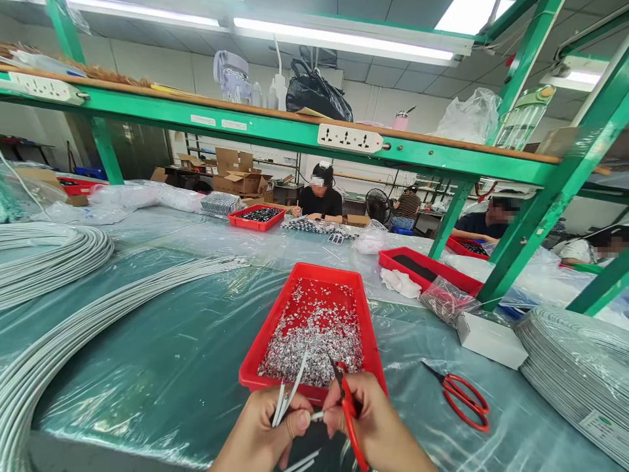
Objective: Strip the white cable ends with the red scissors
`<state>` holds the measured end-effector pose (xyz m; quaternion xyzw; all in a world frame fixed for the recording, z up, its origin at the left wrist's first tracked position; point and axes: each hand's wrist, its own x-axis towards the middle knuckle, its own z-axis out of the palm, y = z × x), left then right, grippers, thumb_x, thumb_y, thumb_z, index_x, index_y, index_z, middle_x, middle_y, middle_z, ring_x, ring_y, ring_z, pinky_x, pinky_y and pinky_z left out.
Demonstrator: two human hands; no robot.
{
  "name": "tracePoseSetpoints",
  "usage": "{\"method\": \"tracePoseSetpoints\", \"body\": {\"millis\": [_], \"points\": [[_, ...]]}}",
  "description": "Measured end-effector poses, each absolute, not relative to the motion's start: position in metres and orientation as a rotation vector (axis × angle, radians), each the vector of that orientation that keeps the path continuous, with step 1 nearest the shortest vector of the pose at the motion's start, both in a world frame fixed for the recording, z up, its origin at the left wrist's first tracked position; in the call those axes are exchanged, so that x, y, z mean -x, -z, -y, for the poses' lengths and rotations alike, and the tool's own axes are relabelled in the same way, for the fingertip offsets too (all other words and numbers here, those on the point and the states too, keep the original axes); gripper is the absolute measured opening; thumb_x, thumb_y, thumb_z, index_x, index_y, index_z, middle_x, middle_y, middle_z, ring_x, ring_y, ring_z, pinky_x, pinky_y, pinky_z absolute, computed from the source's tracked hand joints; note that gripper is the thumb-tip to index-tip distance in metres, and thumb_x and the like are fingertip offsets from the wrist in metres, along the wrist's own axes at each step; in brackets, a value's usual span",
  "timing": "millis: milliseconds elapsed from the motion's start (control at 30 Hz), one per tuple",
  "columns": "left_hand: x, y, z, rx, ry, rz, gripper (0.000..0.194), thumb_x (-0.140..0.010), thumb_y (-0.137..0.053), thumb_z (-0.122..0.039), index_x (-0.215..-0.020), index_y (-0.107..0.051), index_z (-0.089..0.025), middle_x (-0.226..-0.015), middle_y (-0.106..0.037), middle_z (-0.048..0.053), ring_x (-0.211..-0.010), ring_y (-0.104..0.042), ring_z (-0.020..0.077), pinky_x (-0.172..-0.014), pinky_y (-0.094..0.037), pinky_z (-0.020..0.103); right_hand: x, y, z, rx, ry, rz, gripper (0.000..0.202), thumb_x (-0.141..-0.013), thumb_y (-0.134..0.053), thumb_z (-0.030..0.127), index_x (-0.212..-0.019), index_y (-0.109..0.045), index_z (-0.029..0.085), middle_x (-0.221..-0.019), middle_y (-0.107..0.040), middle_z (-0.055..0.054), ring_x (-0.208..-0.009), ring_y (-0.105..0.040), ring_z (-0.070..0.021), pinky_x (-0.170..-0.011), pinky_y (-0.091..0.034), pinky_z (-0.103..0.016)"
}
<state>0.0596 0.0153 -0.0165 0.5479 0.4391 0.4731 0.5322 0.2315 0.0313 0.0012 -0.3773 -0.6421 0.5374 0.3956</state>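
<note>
Work table: covered in clear film over green, it spans the lower frame (pixel 171 347).
Green frame: its beam (pixel 275 126) crosses the upper part of the frame, with sockets fixed along it.
Grey-white cable bundle: it curves over the table at the left of the frame (pixel 105 314).
Cable coil: it lies at the lower right (pixel 574 360).
Red tray: it sits at the centre (pixel 252 375), just beyond the hands.
White box: it lies right of centre (pixel 491 339), beside the cable coil.
Left hand: at bottom centre (pixel 272 429), it is closed on several white cable pieces (pixel 289 396); thumb and finger pinch one short end pointing toward the other hand.
Right hand: right of the left hand (pixel 371 416), it is closed around the held scissors (pixel 348 410), with its fingertips at that same short end.
Held scissors: red-handled, they stand in the right hand, dark tips over the tray's near part.
Loose scissors: red-handled too, they lie on the film at lower right (pixel 459 394), tips toward upper left.
Metal bits: small and silvery (pixel 319 337), they are heaped thickest in the tray's near half, sparser toward its far end.
</note>
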Motion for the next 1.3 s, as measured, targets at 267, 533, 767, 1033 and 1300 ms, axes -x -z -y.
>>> {"method": "tracePoseSetpoints", "body": {"millis": [267,533,767,1033,1300], "points": [[-0.046,0.017,-0.018,-1.291,-1.142,-1.122,0.048,-0.064,-0.066,-0.06,-0.063,-0.063,-0.012,-0.047,-0.048,-0.005,-0.041,-0.042,0.007,-0.041,-0.029,0.016,-0.23,-0.008,-0.04,1.112,-1.003,1.719,0.013,-0.072,-0.059,0.016,-0.059,-0.055,0.016,-0.051,-0.042,0.005,-0.048,-0.033,-0.0093,-0.047,-0.024,-0.022],[-0.022,0.03,-0.015,-1.236,-1.159,-1.092,0.05,-0.069,-0.065,-0.056,-0.096,-0.059,-0.014,-0.062,-0.062,-0.001,-0.049,-0.052,0.0116,-0.052,-0.042,0.023,-0.233,-0.014,-0.041,1.138,-0.944,1.77,0.017,-0.076,-0.055,0.022,-0.061,-0.05,0.016,-0.055,-0.042,0.004,-0.051,-0.035,-0.01,-0.048,-0.027,-0.022],[-0.01,0.033,-0.016,-1.386,-0.964,-1.093,0.051,-0.076,-0.053,-0.062,-0.087,-0.06,-0.013,-0.069,-0.061,0.003,-0.065,-0.057,0.0162,-0.062,-0.045,0.025,-0.239,-0.022,-0.042,1.154,-0.908,1.782,0.02,-0.074,-0.054,0.028,-0.059,-0.054,0.014,-0.053,-0.045,0.002,-0.049,-0.037,-0.0113,-0.048,-0.029,-0.024],[-0.011,0.03,-0.011,-1.578,-1.045,-1.152,0.041,-0.086,-0.044,-0.053,-0.07,-0.057,-0.016,-0.059,-0.049,-0.002,-0.053,-0.038,0.0113,-0.049,-0.029,0.021,-0.238,-0.015,-0.051,1.093,-0.786,1.583,0.017,-0.07,-0.06,0.024,-0.057,-0.055,0.016,-0.051,-0.046,0.002,-0.05,-0.037,-0.0117,-0.048,-0.027,-0.025],[-0.007,0.027,-0.017,-1.519,-1.055,-1.121,0.041,-0.086,-0.042,-0.053,-0.066,-0.049,-0.018,-0.06,-0.042,-0.003,-0.058,-0.034,0.0132,-0.054,-0.027,0.022,-0.235,-0.016,-0.053,0.947,-1.09,1.409,0.029,-0.065,-0.073,0.044,-0.076,-0.069,0.017,-0.059,-0.062,-0.002,-0.055,-0.049,-0.0134,-0.054,-0.035,-0.025]]}}
